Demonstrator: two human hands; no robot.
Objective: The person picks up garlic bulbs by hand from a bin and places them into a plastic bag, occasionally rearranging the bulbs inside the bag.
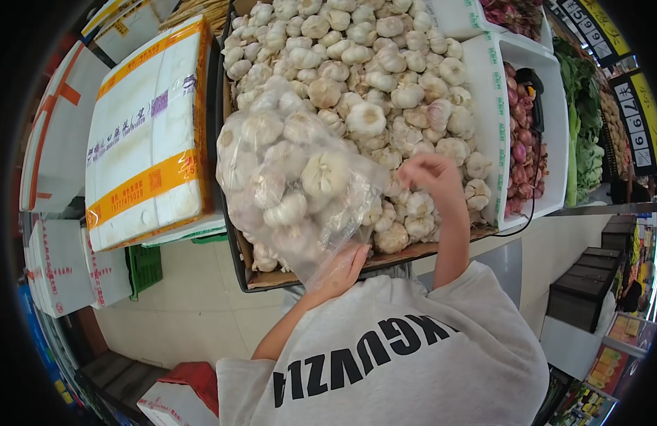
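Observation:
A clear plastic bag (233, 153) full of garlic bulbs lies over the near left part of a large heap of loose garlic (385, 67). My left hand (343, 270) is closed on the near end of the bag, with its fingers partly under the plastic. Just right of the bag's edge, my right hand (435, 174) hovers over or touches the loose bulbs with its fingers curled in. Whatever those fingers hold, if anything, is hidden. The heap fills a bin with a brown cardboard lining (406, 253) along its front edge.
At left stands a white foam box (140, 135) with orange tape; below it is a green crate (144, 270). On the right, a white foam box (555, 170) holds red shallots (521, 153), with a black cable (533, 206) hanging over it. Price signs (635, 117) stand beyond the leafy greens (584, 128).

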